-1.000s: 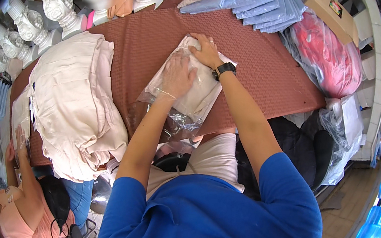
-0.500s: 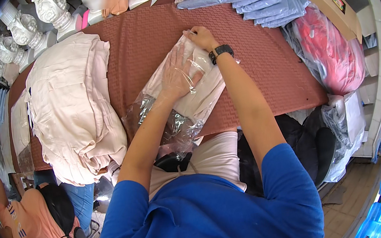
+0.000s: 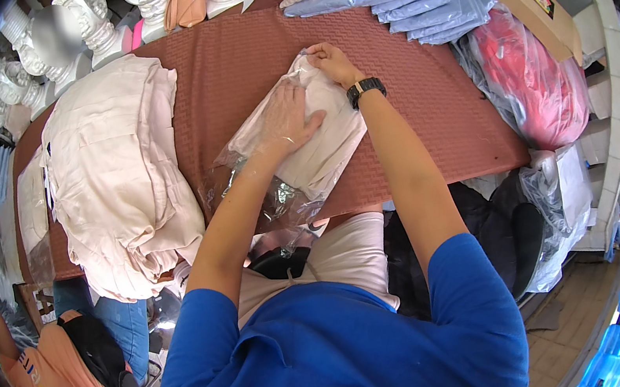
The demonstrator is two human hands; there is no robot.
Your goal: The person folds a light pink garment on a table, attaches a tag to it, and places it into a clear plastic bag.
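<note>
A folded pale pink garment (image 3: 330, 139) lies in a clear plastic bag (image 3: 287, 200), slanting across the brown-covered table (image 3: 426, 114). The bag's loose end hangs toward the near table edge. My left hand (image 3: 288, 121) is spread flat over the garment's middle, thumb apart; whether it is inside the bag or on top, I cannot tell. At the far corner, my right hand (image 3: 334, 65) has its fingers closed on the bag's edge, the fingertips partly hidden. A dark watch sits on the right wrist.
A tall pile of pale pink cloth (image 3: 121, 172) stands to the left. Blue bagged garments (image 3: 442, 5) are stacked at the back right, beside a cardboard box (image 3: 533, 8) and a bagged red bundle (image 3: 537, 86). Another person (image 3: 66, 378) sits at the lower left.
My left hand has shifted slightly, its fingers less stretched out. The right hand stays at the far corner, its wrist turned a little. The person at lower left has moved.
</note>
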